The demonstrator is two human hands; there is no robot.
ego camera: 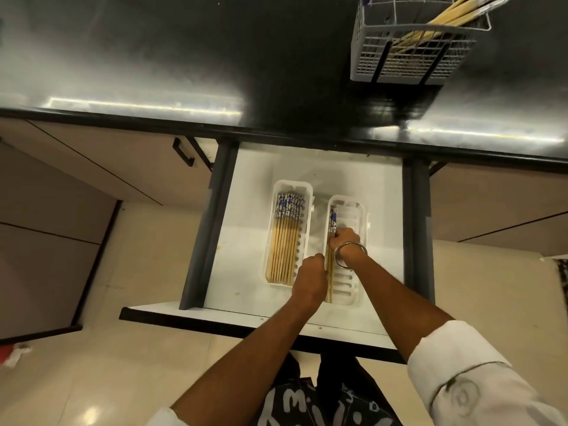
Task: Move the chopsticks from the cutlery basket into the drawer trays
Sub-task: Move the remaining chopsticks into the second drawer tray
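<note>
The open white drawer [381,210] holds two white slotted trays. The left tray [304,192] is packed with several bamboo chopsticks [284,241] with blue-and-white patterned tops. The right tray [353,290] has a few chopsticks [332,218] along its left wall. My right hand [345,241], with a metal bangle at the wrist, is closed on those chopsticks near their patterned ends. My left hand [310,276] grips the right tray's left rim beside them. A white wire cutlery basket [405,53] stands on the black counter at the top right with more chopsticks [451,15] leaning in it.
The glossy black countertop [184,56] runs across the top. Beige cabinet fronts with a black handle [183,152] flank the drawer. The drawer's dark front edge [215,321] juts toward me over a cream tiled floor. A red scrap [12,353] lies on the floor at left.
</note>
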